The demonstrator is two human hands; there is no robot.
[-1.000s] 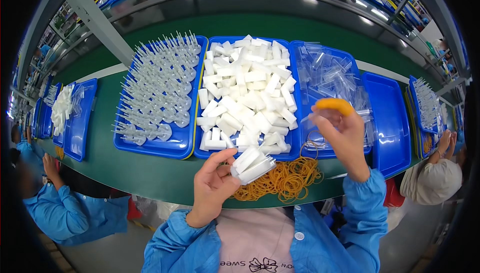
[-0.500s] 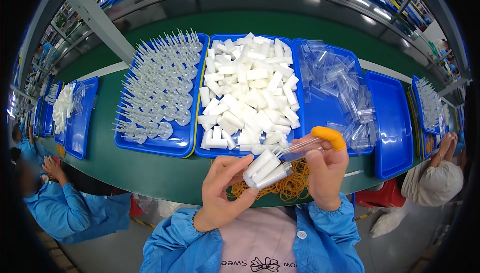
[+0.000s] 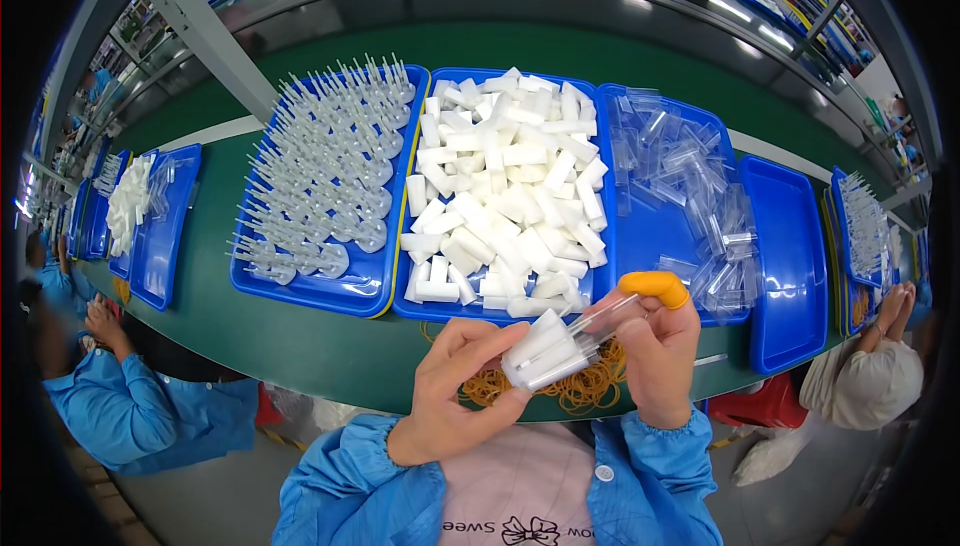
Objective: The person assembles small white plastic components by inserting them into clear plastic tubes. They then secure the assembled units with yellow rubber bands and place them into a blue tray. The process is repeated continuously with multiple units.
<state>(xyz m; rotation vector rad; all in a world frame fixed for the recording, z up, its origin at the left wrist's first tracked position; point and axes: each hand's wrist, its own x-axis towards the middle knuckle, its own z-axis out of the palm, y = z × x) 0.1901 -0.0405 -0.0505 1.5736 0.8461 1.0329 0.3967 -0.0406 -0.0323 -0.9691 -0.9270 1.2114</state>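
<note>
Two hands hold a small bundle of white blocks over a pile of rubber bands.

The left hand (image 3: 455, 386) pinches the bundle of white blocks (image 3: 545, 349) between thumb and curled fingers, just in front of the middle blue tray (image 3: 425, 308). The right hand (image 3: 658, 346), an orange cot (image 3: 655, 288) on its forefinger, pinches a clear tube (image 3: 612, 314) against the bundle. The rubber bands (image 3: 585, 386) lie on the green tabletop (image 3: 300, 346) below the bundle. The middle tray is heaped with loose white blocks (image 3: 505, 196); the tray of clear tubes (image 3: 690, 196) sits to its right.

Blue sleeves, pink printed top, orange finger cot (image 3: 655, 288).
</note>
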